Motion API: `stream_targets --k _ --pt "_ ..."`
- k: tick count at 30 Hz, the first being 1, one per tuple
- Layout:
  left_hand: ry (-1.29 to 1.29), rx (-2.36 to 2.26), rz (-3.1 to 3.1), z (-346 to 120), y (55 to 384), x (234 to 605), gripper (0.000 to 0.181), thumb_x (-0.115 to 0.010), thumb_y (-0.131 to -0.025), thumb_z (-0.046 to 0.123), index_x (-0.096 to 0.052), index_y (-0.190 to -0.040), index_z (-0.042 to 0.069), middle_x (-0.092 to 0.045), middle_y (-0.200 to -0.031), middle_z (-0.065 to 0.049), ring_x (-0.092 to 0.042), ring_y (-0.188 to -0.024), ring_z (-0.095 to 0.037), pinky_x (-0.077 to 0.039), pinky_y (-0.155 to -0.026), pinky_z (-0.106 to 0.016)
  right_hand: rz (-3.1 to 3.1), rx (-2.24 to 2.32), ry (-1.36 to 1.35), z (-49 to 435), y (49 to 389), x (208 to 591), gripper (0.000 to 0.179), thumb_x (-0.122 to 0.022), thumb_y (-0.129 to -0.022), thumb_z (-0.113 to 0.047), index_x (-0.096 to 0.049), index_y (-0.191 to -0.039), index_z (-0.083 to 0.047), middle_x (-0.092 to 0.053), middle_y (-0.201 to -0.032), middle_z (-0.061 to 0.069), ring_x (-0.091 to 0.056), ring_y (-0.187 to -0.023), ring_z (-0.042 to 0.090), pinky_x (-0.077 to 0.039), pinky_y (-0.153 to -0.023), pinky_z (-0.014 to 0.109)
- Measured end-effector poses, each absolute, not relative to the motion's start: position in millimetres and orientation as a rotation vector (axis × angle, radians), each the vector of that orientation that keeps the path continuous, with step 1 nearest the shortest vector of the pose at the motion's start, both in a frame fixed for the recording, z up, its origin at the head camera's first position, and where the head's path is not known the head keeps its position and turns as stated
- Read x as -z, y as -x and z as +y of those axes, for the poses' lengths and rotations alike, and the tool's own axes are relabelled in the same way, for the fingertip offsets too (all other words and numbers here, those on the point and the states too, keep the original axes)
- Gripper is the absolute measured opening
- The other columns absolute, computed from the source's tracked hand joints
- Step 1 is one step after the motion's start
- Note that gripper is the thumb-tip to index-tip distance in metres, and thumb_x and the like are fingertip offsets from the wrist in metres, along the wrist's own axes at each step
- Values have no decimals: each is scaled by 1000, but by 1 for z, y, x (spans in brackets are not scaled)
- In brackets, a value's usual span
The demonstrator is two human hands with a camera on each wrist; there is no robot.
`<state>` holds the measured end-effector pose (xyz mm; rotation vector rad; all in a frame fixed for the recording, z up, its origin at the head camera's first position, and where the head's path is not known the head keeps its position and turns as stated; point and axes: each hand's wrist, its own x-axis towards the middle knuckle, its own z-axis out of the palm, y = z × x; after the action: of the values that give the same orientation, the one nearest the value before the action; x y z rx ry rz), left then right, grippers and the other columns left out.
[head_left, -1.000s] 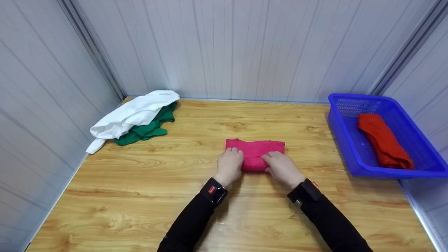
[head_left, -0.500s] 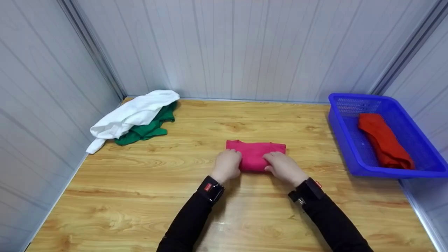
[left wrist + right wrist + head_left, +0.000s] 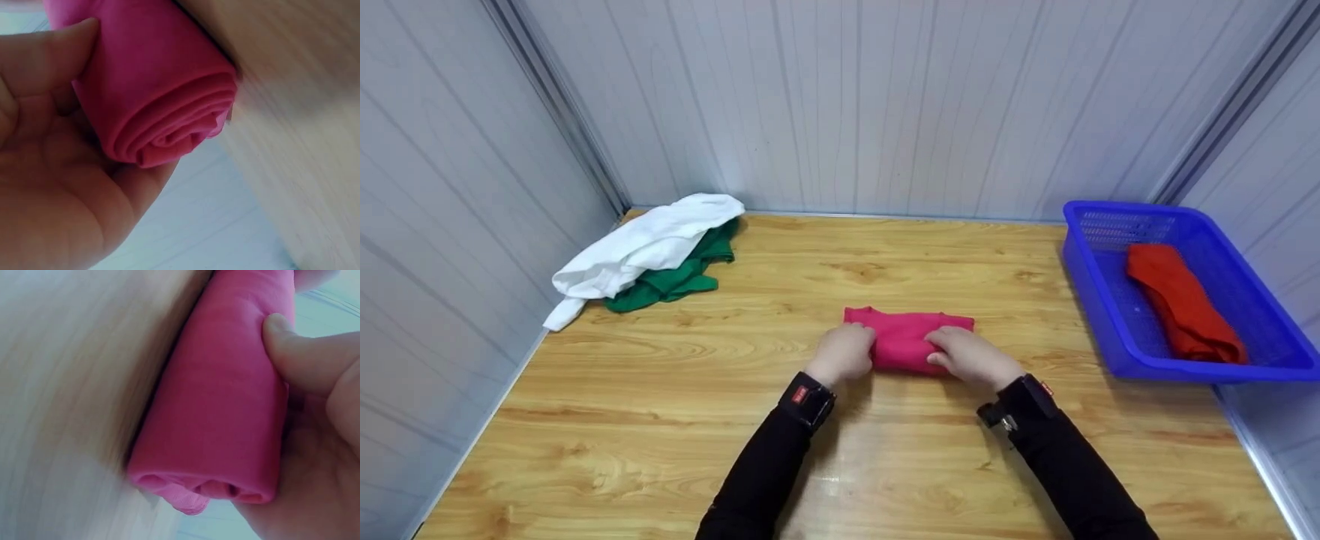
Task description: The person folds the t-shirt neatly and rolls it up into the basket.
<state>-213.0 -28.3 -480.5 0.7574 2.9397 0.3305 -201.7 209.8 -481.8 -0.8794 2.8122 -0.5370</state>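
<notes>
A pink cloth [image 3: 904, 341], rolled into a thick bundle, lies on the wooden table at the middle of the head view. My left hand [image 3: 842, 351] grips its left end; in the left wrist view the thumb presses the near side and the spiral layers of the cloth roll [image 3: 163, 107] show at the end. My right hand [image 3: 971, 356] holds the other end, its thumb [image 3: 281, 332] pressed into the side in the right wrist view. The fingers on the far side of the roll are mostly hidden. A short flap of cloth sticks out under the right end.
At the back right stands a blue plastic basket [image 3: 1099, 315] with a folded orange-red cloth [image 3: 1185, 304] inside. A white cloth [image 3: 652, 244] lies over a green cloth [image 3: 675, 281] in the back left corner. Grey panel walls [image 3: 840, 105] border the table [image 3: 645, 435].
The pink cloth's far edge has come slightly nearer to me. My left hand has shifted a little left and nearer, and the right hand a little to the right; both keep hold of the roll.
</notes>
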Motion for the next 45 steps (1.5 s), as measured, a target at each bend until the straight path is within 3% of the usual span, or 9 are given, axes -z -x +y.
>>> stream_targets --k 9,15,24,29,37,45 --pt "-669 -448 2876 -26 221 480 11 -58 -82 3 -66 -88 6 -69 -99 -13 -66 -96 -31 -54 -83 -46 2788 528 936 210 207 480 22 -58 -99 -12 -62 -113 4 -60 -101 13 -58 -99 31 -46 -89 46" --pt "-650 -487 2855 -26 224 478 11 -56 -82 2 -64 -86 7 -69 -92 -10 -67 -93 -29 -54 -81 -45 2798 553 950 210 207 484 24 -59 -99 -13 -61 -115 5 -57 -98 11 -57 -99 31 -45 -89 46" --pt "-599 -495 2841 -24 226 478 11 -55 -82 3 -63 -85 9 -69 -92 -8 -67 -92 -28 -54 -80 -45 2859 569 869 208 202 485 34 -60 -99 -16 -59 -125 5 -61 -116 19 -56 -115 36 -42 -101 48" --pt "-578 -467 2824 -22 230 477 11 -54 -83 5 -63 -84 11 -69 -94 -6 -67 -92 -26 -54 -78 -44 2948 541 855 204 197 484 35 -62 -98 -17 -59 -125 5 -61 -117 19 -55 -117 37 -40 -104 48" --pt "-568 -485 2798 -20 236 476 15 -50 -87 7 -66 -88 8 -70 -106 -10 -66 -102 -28 -54 -83 -45 3198 325 1004 195 187 483 56 -81 -83 -28 -62 -124 4 -64 -116 18 -58 -111 36 -46 -97 49" --pt "-580 -503 2800 -21 238 477 18 -49 -85 6 -67 -90 5 -70 -110 -13 -66 -104 -30 -54 -85 -45 3278 179 1097 191 184 488 62 -86 -73 -22 -64 -124 5 -64 -112 18 -58 -105 36 -50 -87 50"
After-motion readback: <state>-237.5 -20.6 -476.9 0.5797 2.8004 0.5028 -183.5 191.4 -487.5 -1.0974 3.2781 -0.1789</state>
